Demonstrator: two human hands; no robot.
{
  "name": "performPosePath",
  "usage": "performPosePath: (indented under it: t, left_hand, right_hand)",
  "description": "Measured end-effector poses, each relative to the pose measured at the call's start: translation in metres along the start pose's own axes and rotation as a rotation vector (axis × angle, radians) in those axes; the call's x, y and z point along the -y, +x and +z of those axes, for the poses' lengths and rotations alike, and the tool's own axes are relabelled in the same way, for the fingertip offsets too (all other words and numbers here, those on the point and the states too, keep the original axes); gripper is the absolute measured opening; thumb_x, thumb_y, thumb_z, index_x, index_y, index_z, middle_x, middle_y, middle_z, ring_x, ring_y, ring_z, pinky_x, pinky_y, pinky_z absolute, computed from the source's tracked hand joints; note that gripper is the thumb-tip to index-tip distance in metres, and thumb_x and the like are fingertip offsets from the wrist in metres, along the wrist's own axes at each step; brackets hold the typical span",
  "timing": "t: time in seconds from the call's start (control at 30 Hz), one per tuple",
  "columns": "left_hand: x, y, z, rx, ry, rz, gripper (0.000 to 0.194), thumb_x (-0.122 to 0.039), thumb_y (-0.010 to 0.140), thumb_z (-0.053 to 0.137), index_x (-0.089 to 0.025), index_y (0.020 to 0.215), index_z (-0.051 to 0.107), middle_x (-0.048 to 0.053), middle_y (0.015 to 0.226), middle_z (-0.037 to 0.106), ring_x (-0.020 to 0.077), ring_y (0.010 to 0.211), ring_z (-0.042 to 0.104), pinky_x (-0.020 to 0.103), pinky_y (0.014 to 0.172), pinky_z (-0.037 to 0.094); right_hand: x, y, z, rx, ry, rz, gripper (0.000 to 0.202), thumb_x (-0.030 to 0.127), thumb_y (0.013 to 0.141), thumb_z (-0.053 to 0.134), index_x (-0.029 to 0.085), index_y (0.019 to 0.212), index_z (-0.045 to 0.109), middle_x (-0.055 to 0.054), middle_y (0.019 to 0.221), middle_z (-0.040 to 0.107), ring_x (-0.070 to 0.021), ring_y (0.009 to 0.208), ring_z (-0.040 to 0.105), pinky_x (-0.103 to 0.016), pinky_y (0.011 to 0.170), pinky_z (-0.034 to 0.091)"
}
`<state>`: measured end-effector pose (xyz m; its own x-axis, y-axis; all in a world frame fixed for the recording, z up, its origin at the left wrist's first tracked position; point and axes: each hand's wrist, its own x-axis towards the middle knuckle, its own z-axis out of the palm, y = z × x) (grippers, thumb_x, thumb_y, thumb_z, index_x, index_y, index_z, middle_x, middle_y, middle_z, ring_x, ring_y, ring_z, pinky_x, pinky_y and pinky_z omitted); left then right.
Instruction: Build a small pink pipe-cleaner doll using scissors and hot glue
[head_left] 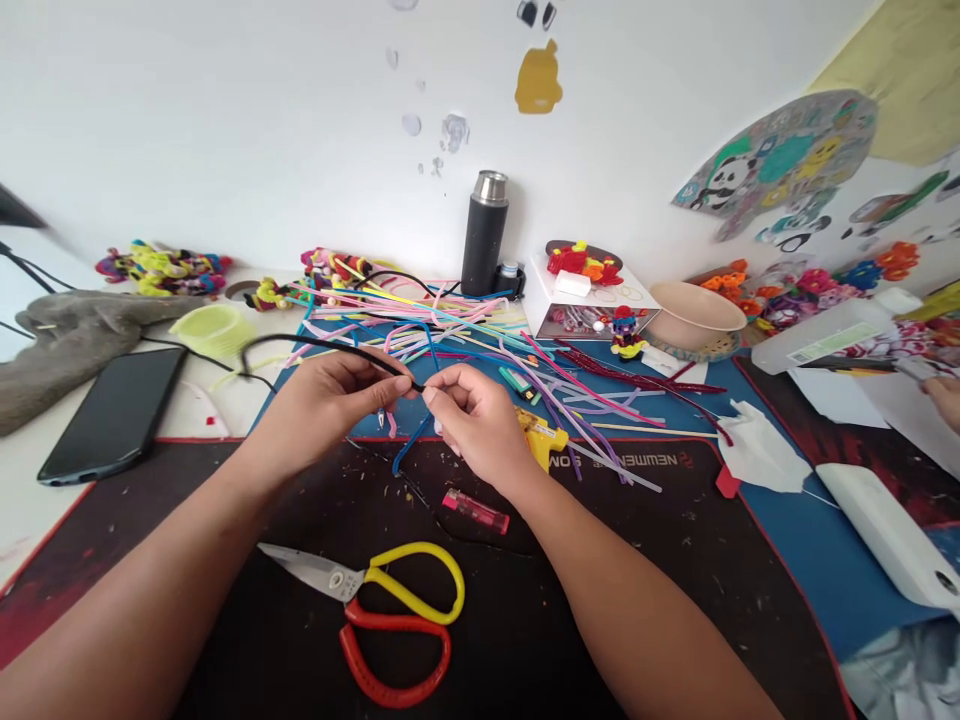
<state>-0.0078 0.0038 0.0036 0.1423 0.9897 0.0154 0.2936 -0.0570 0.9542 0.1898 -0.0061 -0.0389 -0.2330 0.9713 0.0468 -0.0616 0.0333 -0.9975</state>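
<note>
2 forearms [199, 545] sit nearest my camera, reaching to a black stem [337, 347] raised above the mat [540, 610]. I see the left hand [337, 395] pinching it, the right hand [476, 412] pinching its end. Below lie a lighter [476, 511] and scissors [352, 592]; beyond, a flask [485, 238] stands by the wall [262, 140].

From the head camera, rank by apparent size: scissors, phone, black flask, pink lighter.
By overall outline:
1. Scissors
2. Phone
3. Black flask
4. Pink lighter
The flask stands farther back; apparent size only.
</note>
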Motion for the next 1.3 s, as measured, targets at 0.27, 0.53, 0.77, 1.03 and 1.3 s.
performPosePath:
  t: [0.27,0.53,0.77,1.03,1.3]
  left_hand:
    - [0.006,0.002,0.001,-0.042,-0.036,-0.001,0.037,-0.055,0.076,0.094,-0.021,0.085,0.087,0.005,0.079,0.084,0.0197,0.07,0.067,0.03,0.066,0.052]
    - [0.001,0.0,0.003,-0.079,-0.05,-0.011,0.04,-0.058,0.069,0.097,-0.021,0.08,0.087,0.007,0.079,0.085,0.0211,0.071,0.069,0.03,0.064,0.052]
    - [0.001,-0.001,0.007,-0.061,-0.032,0.023,0.039,-0.057,0.071,0.096,-0.021,0.079,0.087,0.007,0.081,0.084,0.0202,0.072,0.069,0.028,0.063,0.052]
    - [0.006,-0.001,0.007,-0.072,0.019,0.027,0.041,-0.061,0.073,0.094,-0.022,0.083,0.086,0.006,0.082,0.083,0.0219,0.073,0.07,0.03,0.065,0.053]
    - [0.01,-0.004,0.007,-0.061,0.184,0.15,0.028,-0.052,0.087,0.079,-0.025,0.08,0.08,0.004,0.081,0.082,0.0218,0.073,0.07,0.03,0.069,0.054]
  right_hand:
    - [0.001,0.003,0.0,-0.014,0.163,0.043,0.041,0.061,0.089,0.082,0.024,0.092,0.065,0.01,0.058,0.048,-0.009,0.042,0.04,-0.026,0.044,0.034]
    - [0.0,0.003,0.0,0.012,0.153,0.052,0.046,0.064,0.086,0.085,0.024,0.096,0.065,0.011,0.056,0.048,-0.0095,0.042,0.042,-0.025,0.042,0.032]
    - [0.0,0.002,0.0,0.018,0.148,0.036,0.036,0.054,0.09,0.082,0.024,0.094,0.065,0.01,0.059,0.051,-0.009,0.042,0.043,-0.025,0.042,0.032]
    - [-0.003,0.001,0.0,-0.034,0.014,0.034,0.024,0.046,0.093,0.075,0.023,0.094,0.067,0.008,0.061,0.051,-0.0107,0.047,0.043,-0.025,0.046,0.032]
    - [0.005,-0.003,0.0,-0.019,-0.215,-0.037,0.011,0.033,0.093,0.066,0.023,0.092,0.067,0.008,0.06,0.05,-0.0125,0.053,0.043,-0.027,0.053,0.031]
